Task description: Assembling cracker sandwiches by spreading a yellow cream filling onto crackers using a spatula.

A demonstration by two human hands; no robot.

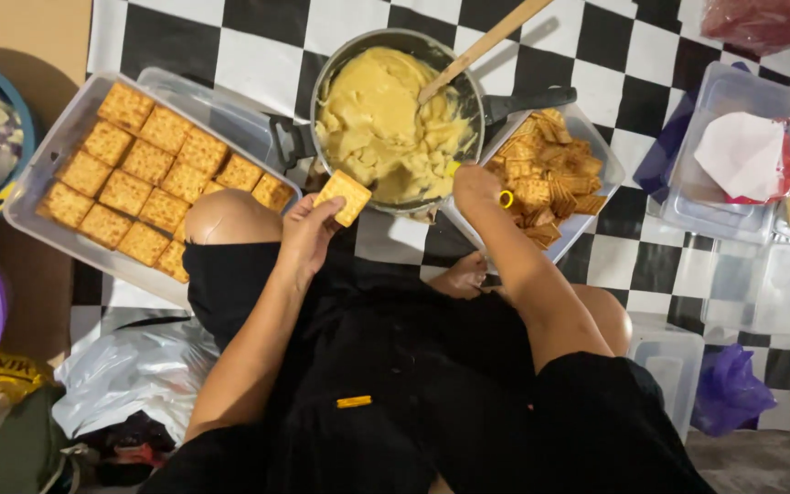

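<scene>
We pinch a square cracker [342,197] in our left hand [305,234], just below the pan [322,78] of yellow cream. Our right hand [475,188], fingers curled, reaches the container [603,165] of loose crackers.

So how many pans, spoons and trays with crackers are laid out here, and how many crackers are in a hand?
Pan of yellow filling: 1
Wooden spoon: 1
Clear trays holding crackers: 2, the left tray and the right tray
Cracker held in the left hand: 1
Total: 5
</scene>
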